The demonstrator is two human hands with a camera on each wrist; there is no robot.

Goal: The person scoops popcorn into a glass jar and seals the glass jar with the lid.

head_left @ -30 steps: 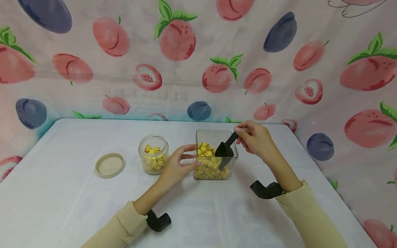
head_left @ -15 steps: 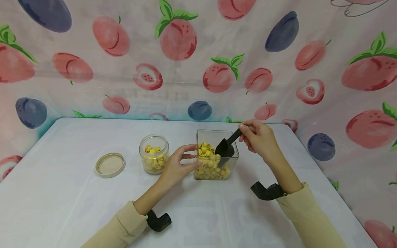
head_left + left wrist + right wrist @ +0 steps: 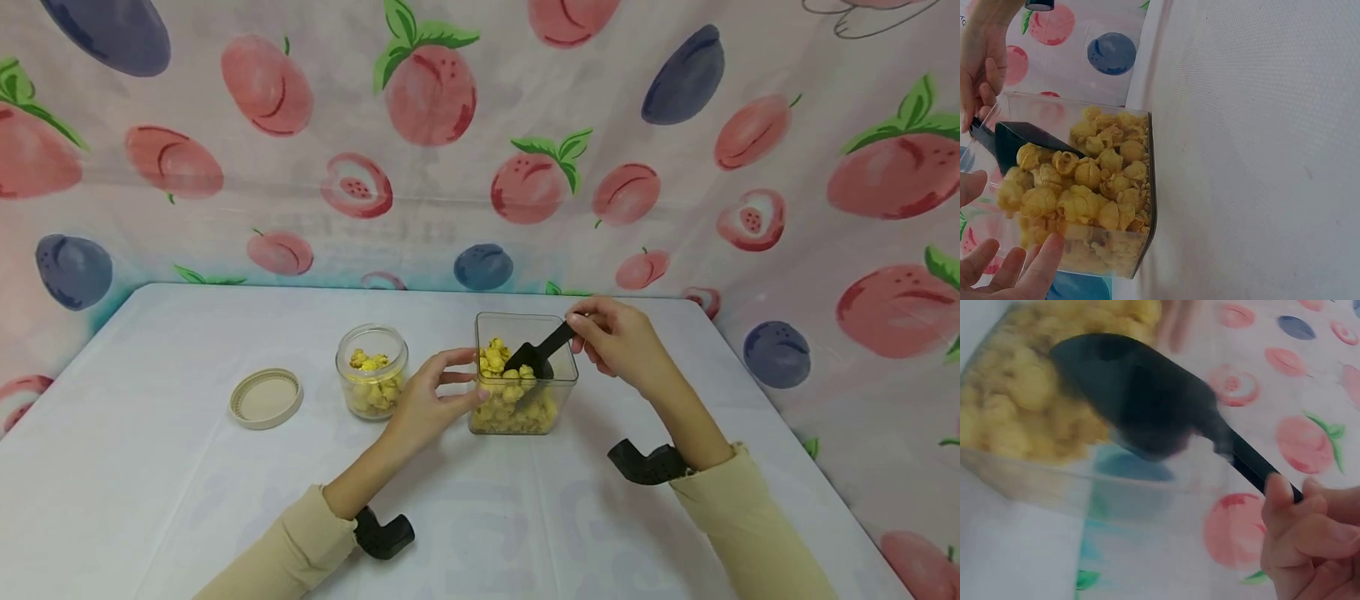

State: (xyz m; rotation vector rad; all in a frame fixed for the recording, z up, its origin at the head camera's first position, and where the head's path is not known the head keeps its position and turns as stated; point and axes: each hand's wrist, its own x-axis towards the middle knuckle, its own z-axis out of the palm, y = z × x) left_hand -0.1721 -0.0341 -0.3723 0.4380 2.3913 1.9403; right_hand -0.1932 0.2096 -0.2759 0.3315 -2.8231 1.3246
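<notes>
Head view shows the right hand (image 3: 618, 337) pinching a black scoop (image 3: 536, 354) by its handle — blade dug into popcorn (image 3: 510, 400) in the clear square container (image 3: 522, 375). The left hand (image 3: 427, 404) steadies that container, fingers lightly curved against its side, beside a round jar (image 3: 372, 371) and loose lid (image 3: 266, 399) on the table (image 3: 150, 500).

The black scoop (image 3: 1141, 400) is blurred in the right wrist view, its tip buried among popcorn (image 3: 510, 400).
</notes>
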